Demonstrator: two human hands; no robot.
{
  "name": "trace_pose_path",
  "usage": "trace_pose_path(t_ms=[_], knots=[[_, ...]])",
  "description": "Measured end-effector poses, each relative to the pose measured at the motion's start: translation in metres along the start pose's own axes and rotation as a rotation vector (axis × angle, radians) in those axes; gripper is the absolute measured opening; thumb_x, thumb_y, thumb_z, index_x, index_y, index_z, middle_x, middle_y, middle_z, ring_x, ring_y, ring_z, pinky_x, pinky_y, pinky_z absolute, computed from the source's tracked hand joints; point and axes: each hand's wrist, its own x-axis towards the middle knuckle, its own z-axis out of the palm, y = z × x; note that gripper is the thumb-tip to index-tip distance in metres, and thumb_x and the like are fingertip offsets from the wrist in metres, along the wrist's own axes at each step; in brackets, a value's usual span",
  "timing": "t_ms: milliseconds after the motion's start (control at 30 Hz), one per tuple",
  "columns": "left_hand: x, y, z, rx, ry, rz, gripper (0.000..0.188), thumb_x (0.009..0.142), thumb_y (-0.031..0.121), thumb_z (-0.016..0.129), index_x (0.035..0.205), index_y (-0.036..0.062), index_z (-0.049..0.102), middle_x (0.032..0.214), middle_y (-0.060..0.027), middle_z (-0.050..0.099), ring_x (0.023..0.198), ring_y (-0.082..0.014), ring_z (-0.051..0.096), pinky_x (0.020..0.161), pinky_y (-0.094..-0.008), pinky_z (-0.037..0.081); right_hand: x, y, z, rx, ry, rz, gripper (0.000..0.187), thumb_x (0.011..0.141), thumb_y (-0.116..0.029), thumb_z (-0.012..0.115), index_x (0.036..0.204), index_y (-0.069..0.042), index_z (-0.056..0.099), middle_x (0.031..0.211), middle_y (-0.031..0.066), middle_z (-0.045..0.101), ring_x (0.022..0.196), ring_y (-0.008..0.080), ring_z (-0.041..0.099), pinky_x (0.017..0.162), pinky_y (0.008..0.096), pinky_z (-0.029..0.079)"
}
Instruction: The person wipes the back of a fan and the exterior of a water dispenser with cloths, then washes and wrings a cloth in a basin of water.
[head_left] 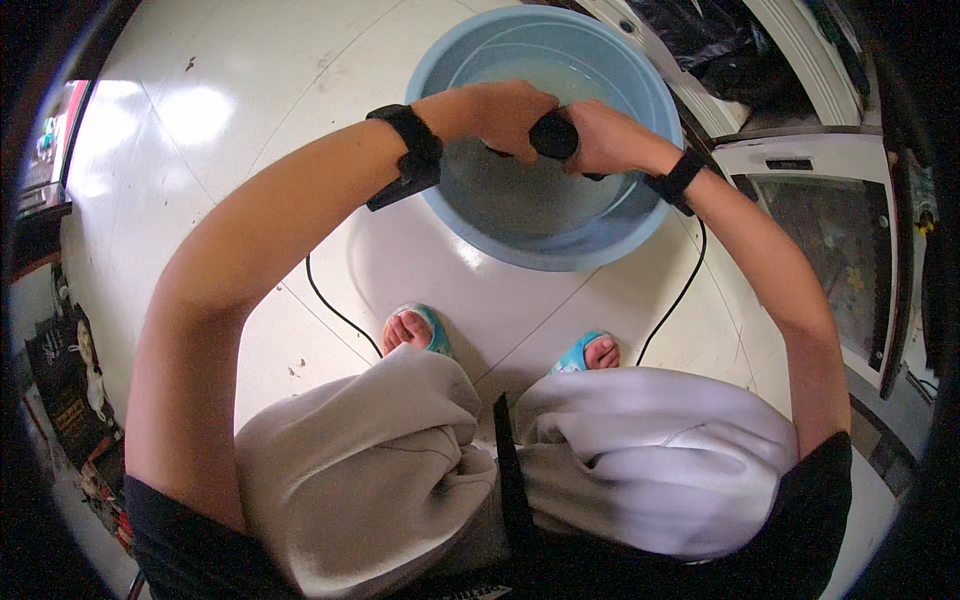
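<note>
A round light-blue plastic basin (548, 260) stands on the floor in front of me, with cloudy water (525, 200) in its bottom. Over it, my left hand (510, 112) and my right hand (605, 138) are close together, both closed. Between them shows a rounded black bundle (553, 137) that looks like bunched cloth. A small dark bit of it also shows below the right hand's fingers. Most of the bundle is hidden inside my hands, so its kind is not clear. Each wrist wears a black strap, and a black cable hangs from each side.
Pale floor tiles (300, 130) surround the basin. My feet in blue slippers (572, 358) are just this side of it. A white cabinet with a dark glass door (825, 260) stands at the right, near the basin. Dark items and furniture (65, 390) line the left edge.
</note>
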Motion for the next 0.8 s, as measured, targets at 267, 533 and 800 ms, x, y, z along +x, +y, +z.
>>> trace_pose_path(t_ms=[267,533,800], knots=[[0.004,0.001,0.004,0.332,-0.026,-0.141,0.047,0.067,0.03,0.073,0.104,0.006,0.059,0.092,-0.0195,0.066,0.091,-0.0394,0.063,0.077,-0.0496,0.052,0.008,0.001,0.005,0.158,0.057,-0.11,0.036,0.064,-0.006,0.068,0.097,0.005,0.059,0.09,0.0236,0.065,0.086,0.0365,0.065,0.073,0.0412,0.05],[-0.001,-0.001,0.012,0.138,0.097,-0.154,0.035,0.066,0.015,0.071,0.097,0.0024,0.062,0.087,-0.0211,0.066,0.087,-0.0385,0.065,0.075,-0.0449,0.053,0.011,0.004,0.013,0.092,0.16,-0.228,0.026,0.071,-0.01,0.06,0.095,-0.001,0.059,0.084,0.0247,0.064,0.083,0.0431,0.062,0.071,0.0474,0.05],[-0.001,-0.001,0.015,0.081,0.079,-0.157,0.032,0.07,0.016,0.069,0.098,0.0022,0.062,0.09,-0.0226,0.066,0.09,-0.0388,0.064,0.078,-0.0452,0.052,0.006,-0.002,0.007,0.065,0.139,-0.191,0.022,0.069,-0.008,0.059,0.088,0.0,0.059,0.081,0.0255,0.064,0.08,0.0432,0.062,0.068,0.0474,0.05]])
